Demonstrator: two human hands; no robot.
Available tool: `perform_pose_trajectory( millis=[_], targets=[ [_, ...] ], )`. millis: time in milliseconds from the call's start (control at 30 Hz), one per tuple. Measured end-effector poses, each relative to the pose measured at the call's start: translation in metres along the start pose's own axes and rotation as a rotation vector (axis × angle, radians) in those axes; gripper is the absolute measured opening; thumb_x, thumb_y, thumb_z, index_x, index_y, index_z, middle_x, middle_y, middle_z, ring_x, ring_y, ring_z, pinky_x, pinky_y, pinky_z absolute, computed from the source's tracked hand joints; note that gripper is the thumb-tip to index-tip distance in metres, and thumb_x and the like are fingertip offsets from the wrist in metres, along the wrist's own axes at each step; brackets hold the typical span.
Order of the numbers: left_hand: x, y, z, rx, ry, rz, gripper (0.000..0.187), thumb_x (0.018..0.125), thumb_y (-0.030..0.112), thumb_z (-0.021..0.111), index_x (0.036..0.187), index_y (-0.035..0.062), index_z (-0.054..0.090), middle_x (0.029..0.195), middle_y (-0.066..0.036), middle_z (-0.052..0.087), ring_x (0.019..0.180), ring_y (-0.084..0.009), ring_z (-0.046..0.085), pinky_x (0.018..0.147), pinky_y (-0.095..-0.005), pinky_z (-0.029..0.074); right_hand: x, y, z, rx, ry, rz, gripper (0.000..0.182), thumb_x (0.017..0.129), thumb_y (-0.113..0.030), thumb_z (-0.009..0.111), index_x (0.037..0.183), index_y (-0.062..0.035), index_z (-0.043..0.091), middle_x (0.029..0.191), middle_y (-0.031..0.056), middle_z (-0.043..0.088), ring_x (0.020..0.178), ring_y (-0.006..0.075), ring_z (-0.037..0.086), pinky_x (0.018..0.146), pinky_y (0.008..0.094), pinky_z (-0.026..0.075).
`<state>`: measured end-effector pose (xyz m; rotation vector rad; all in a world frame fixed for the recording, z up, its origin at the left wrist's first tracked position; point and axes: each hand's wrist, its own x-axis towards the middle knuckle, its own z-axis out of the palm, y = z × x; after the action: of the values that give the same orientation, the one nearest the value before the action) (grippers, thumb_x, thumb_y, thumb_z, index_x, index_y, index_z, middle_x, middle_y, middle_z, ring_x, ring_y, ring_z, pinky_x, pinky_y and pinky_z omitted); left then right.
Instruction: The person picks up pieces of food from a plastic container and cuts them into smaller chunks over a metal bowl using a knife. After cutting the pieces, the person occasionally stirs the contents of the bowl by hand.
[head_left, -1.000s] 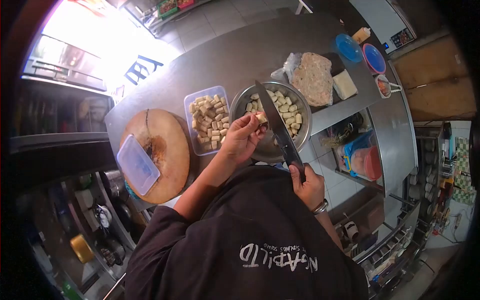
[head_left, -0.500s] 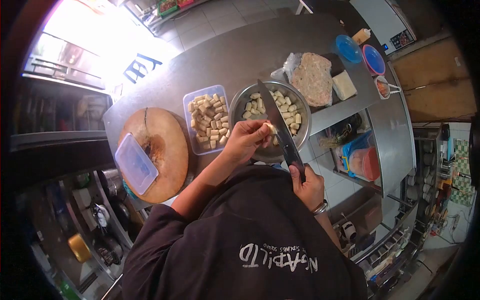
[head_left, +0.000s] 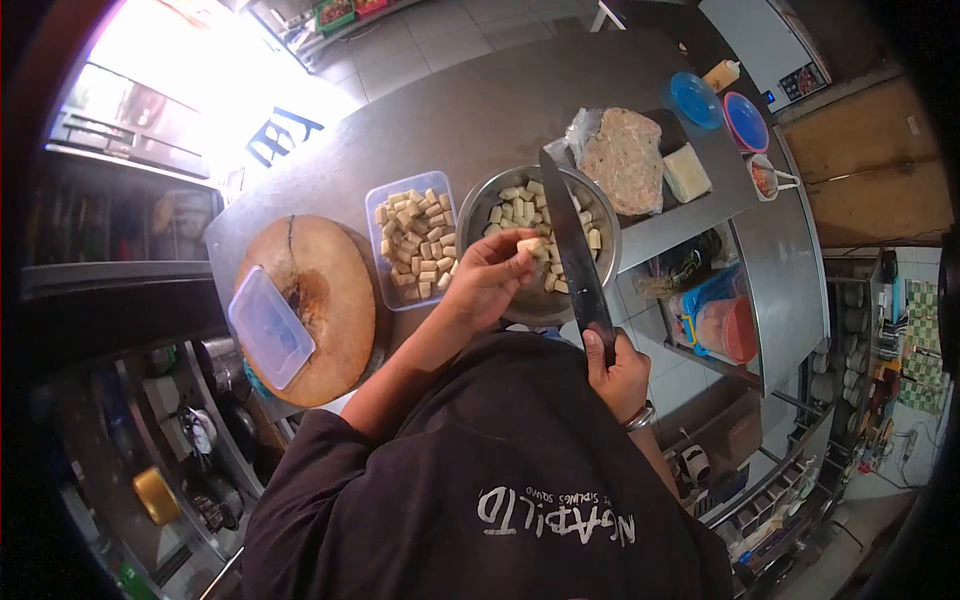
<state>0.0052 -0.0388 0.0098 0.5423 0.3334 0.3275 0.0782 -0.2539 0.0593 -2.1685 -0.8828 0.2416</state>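
Nearest the body, the right hand [head_left: 618,375] was clenched round the knife [head_left: 572,245] handle, its grip half hidden by the dark shirt. Beyond, the left hand [head_left: 487,280] pinched a tofu cube [head_left: 531,245] over the steel bowl [head_left: 480,215]; slicing away from the fingertips seemed wisest. Bowl's near rim lay unseen.

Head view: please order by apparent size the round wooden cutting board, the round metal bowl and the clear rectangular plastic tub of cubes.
1. Round wooden cutting board
2. Round metal bowl
3. Clear rectangular plastic tub
The fisheye lens makes the sizes unsure.
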Motion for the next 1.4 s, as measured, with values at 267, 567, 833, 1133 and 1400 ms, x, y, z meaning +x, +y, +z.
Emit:
perform_pose_trajectory(
  millis=[267,567,833,1133,1400],
  targets=[
    [0.007,0.01,0.0,-0.091,0.032,0.071,0.025,0.091,0.006,0.066,0.116,0.0001,0.062,0.102,-0.006,0.067,0.086,-0.0161,0.059,0.077,-0.0283,0.046,0.001,0.001,0.0,-0.009,-0.043,-0.06,0.027,0.092,-0.028,0.069,0.083,-0.0024,0.064,0.07,0.0154,0.068,0.058,0.0328,0.067,0.046,0.0379,0.049],
    [0.003,0.004,-0.006,-0.023,-0.098,0.079,0.02,0.091,0.006,0.066,0.11,0.0003,0.063,0.098,-0.008,0.066,0.085,-0.0164,0.062,0.074,-0.0279,0.048,0.002,0.002,0.001,-0.015,-0.039,-0.084,0.029,0.093,-0.028,0.068,0.079,-0.0025,0.06,0.055,0.0146,0.057,0.046,0.0333,0.06,0.041,0.0389,0.042],
    [-0.007,0.0,0.005,0.239,-0.11,-0.034,0.022,0.086,0.004,0.072,0.106,-0.0035,0.064,0.091,-0.006,0.067,0.077,-0.0114,0.061,0.068,-0.0243,0.049,0.0,0.007,0.003,-0.038,-0.071,-0.084,0.031,0.093,-0.028,0.067,0.077,-0.0033,0.057,0.055,0.0142,0.058,0.047,0.0345,0.06,0.041,0.0391,0.043],
    [-0.017,0.015,-0.009,0.463,0.096,0.035,0.022,0.086,0.004,0.072,0.106,-0.0021,0.066,0.09,-0.004,0.068,0.075,-0.0079,0.06,0.066,-0.0221,0.047,0.004,-0.003,0.002,-0.016,-0.062,-0.029,0.029,0.094,-0.029,0.066,0.083,-0.0024,0.061,0.064,0.0148,0.065,0.055,0.0338,0.066,0.047,0.0385,0.048],
    [-0.003,0.052,-0.078,1.405,0.518,0.47,0.025,0.079,0.014,0.076,0.102,0.0033,0.07,0.091,-0.009,0.066,0.082,-0.0209,0.063,0.075,-0.0312,0.05,0.001,0.001,0.0,0.034,-0.039,0.018,0.026,0.094,-0.027,0.066,0.088,-0.0015,0.065,0.07,0.014,0.069,0.06,0.0309,0.068,0.05,0.0361,0.05]
  ],
)
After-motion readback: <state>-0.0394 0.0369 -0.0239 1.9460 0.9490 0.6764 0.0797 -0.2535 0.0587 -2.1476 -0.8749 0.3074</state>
